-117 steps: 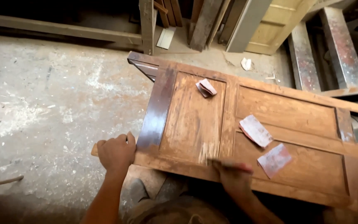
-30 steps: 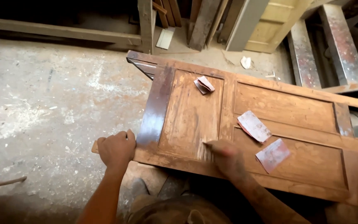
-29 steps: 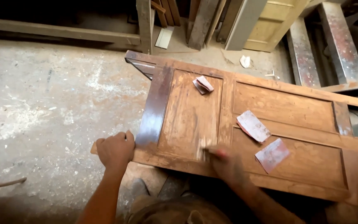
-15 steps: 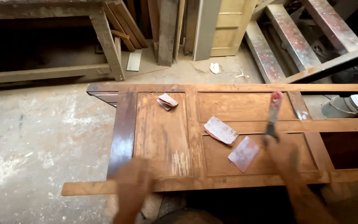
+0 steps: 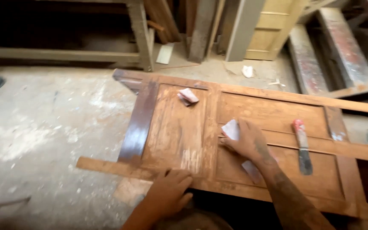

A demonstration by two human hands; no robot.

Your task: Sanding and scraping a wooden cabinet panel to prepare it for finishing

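Since half a second earlier, the right hand [image 5: 248, 142] had left the scraper [image 5: 302, 145] and spread its fingers on a sandpaper sheet [image 5: 231, 129]. Left hand [image 5: 169, 194] lay open-fingered on the door [image 5: 273, 113] edge, farther off.

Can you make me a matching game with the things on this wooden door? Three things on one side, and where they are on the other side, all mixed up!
Things:
1. scraper
2. folded sandpaper
3. sandpaper sheet

Places:
A. under the right hand
B. lying alone on the left panel of the door, near its top edge
C. lying across the rail to the right of the right hand

Pairs: 1-C, 2-B, 3-A
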